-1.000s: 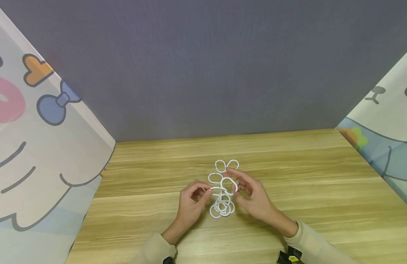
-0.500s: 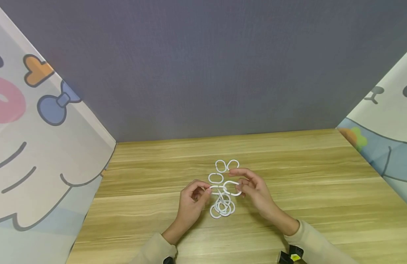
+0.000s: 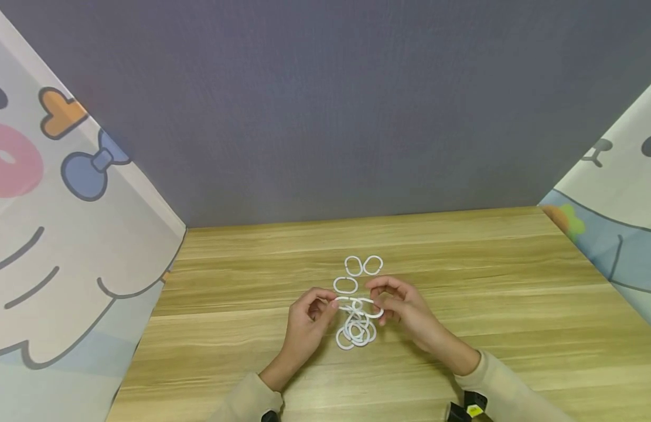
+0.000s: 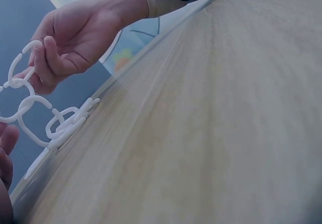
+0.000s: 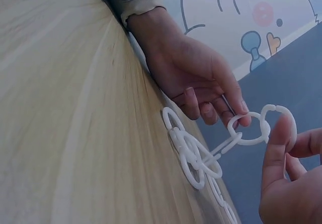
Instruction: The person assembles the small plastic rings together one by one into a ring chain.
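My left hand (image 3: 308,322) pinches a white plastic oval link (image 5: 249,143) between thumb and forefinger, above the table. My right hand (image 3: 412,313) grips a second white link (image 5: 294,127), which hooks through the first one. From the left-held link, further joined links lead down to a heaped chain (image 3: 359,344) of several links on the wood. The links have small splits in their sides. In the left wrist view, the far hand is my right hand (image 4: 80,38); only some fingers of the left show at the lower left edge.
Three single links lie behind the hands: one oval link (image 3: 346,293) close by, and a left link (image 3: 346,265) and right link (image 3: 373,275) farther back. A grey panel (image 3: 325,117) stands behind the wooden table (image 3: 225,281); cartoon-printed panels flank it.
My right hand first drew its link outward to the right, then tilted it flatter and slightly back toward the left. The left hand has stayed almost still.
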